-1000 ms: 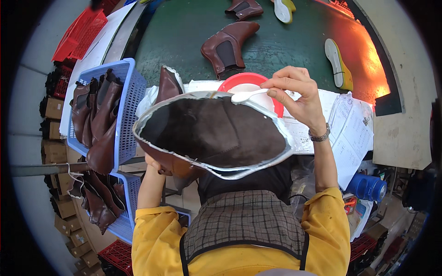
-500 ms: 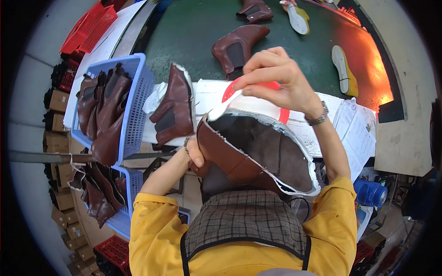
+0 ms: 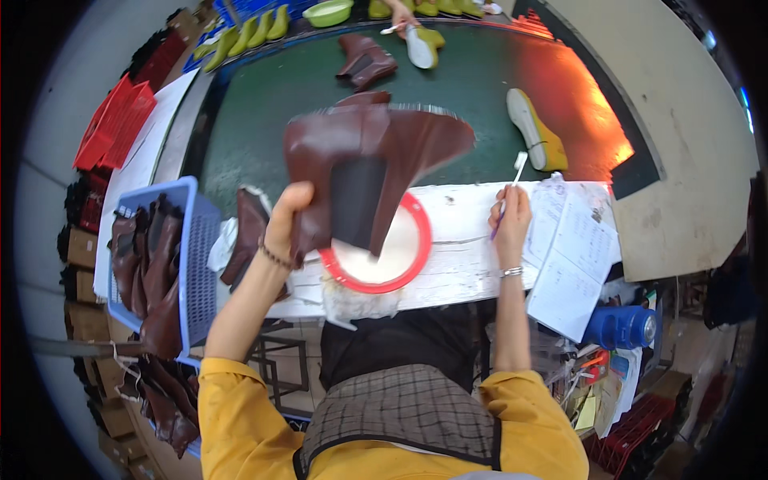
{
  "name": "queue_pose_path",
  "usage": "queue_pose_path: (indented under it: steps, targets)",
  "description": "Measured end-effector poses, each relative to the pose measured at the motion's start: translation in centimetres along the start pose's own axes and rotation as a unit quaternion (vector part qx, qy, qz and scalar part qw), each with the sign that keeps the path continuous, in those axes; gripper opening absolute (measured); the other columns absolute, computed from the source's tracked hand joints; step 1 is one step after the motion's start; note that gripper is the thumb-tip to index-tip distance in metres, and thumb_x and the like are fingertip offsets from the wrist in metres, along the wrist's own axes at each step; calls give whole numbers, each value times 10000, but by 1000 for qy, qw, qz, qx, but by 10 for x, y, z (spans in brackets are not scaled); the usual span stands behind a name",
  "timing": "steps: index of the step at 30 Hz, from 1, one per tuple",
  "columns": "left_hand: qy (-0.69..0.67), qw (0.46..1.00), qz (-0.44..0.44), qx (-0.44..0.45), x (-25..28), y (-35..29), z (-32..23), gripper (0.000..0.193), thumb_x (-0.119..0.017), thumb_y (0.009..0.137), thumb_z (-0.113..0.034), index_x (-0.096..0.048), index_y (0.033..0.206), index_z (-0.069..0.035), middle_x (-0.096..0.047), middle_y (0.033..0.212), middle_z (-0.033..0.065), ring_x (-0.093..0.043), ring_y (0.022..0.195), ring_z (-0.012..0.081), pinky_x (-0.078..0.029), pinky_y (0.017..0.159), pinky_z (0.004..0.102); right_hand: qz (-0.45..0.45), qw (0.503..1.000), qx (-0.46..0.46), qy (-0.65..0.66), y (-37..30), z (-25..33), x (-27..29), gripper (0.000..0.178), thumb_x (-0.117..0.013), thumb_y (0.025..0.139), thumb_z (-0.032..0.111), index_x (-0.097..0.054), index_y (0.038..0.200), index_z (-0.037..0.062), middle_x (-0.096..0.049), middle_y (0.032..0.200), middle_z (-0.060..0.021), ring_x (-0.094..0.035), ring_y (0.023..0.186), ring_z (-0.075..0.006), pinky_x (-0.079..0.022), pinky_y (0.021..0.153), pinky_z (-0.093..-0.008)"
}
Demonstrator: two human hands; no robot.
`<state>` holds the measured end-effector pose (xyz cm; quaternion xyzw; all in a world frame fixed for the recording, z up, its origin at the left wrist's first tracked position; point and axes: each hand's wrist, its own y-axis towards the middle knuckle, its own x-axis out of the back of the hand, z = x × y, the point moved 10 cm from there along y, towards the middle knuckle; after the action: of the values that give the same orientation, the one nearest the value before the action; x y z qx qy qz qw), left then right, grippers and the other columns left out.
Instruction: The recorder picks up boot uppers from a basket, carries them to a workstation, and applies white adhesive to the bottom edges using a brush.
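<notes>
My left hand (image 3: pixel 282 226) grips a brown leather boot upper (image 3: pixel 316 168) with a dark elastic side panel, raised over the bench with its whitish lasting edge turned up. The boot is slightly blurred. My right hand (image 3: pixel 512 214) is closed round a small toothbrush-like brush (image 3: pixel 520 164), its white bristle end pointing away from me and a purple handle end showing below the fingers. Under the boot, a red-rimmed bowl (image 3: pixel 424 232) of white liquid rests on the white bench top (image 3: pixel 460 212). Another brown boot upper (image 3: pixel 246 232) stands left of the bowl, beside my left forearm.
A blue basket (image 3: pixel 192 264) of boot uppers stands at left. Over the green belt (image 3: pixel 240 128) lie a brown boot upper (image 3: pixel 368 62) and a yellow last with a white sole (image 3: pixel 532 120). Across it, another person's hand (image 3: pixel 402 14) works at a yellow last (image 3: pixel 424 46). Papers (image 3: pixel 572 264) lie at right.
The boot upper has moved from near my lap forward over the bench and turned over. My right hand has drawn away to the right with the brush. The view has shifted too.
</notes>
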<state>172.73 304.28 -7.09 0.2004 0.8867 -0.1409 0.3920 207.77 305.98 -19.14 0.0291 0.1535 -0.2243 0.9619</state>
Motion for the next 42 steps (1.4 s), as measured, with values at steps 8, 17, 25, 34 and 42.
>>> queue_pose_path:
  steps: [8,17,25,34,42]
  targets:
    - [-4,999,16,45,-20,282,130,433,-649,975,-367,-575,1305,-97,-660,1263,93,-663,1121,257,-555,959,467,-87,996,24,27,-5,-26,42,184,-475,1075,231,-495,1154,65,-495,755,2,-348,466,-29,-276,385,-215]
    - [454,879,-29,143,-59,271,174,511,-694,857,-136,-573,1317,53,-695,1125,165,-694,1014,234,-583,763,373,-119,993,3,8,-6,-32,45,212,-500,1068,247,-488,1183,70,-496,761,12,-366,484,-26,-271,377,-199]
    - [645,636,-162,-392,-42,-27,-42,395,-710,821,-66,-670,1212,-22,-694,1205,120,-643,1130,285,-488,998,392,-68,996,28,-51,-14,-17,29,222,-514,1062,240,-534,1184,54,-514,773,17,-366,497,-21,-282,389,-184]
    - [798,435,-412,-68,185,-136,-76,1255,-852,667,-504,-150,1561,27,-573,1240,329,-552,1154,483,-455,978,520,260,840,223,-420,-97,60,-121,104,-723,867,62,-756,965,52,-655,862,-71,-652,761,-200,-516,636,-302]
    - [694,563,-427,-138,133,-157,-120,595,-773,699,-206,-627,1216,49,-726,1047,219,-709,998,336,-547,896,379,278,698,372,-545,-126,71,-167,75,-752,786,146,-734,844,103,-634,847,-49,-656,791,-244,-522,659,-378]
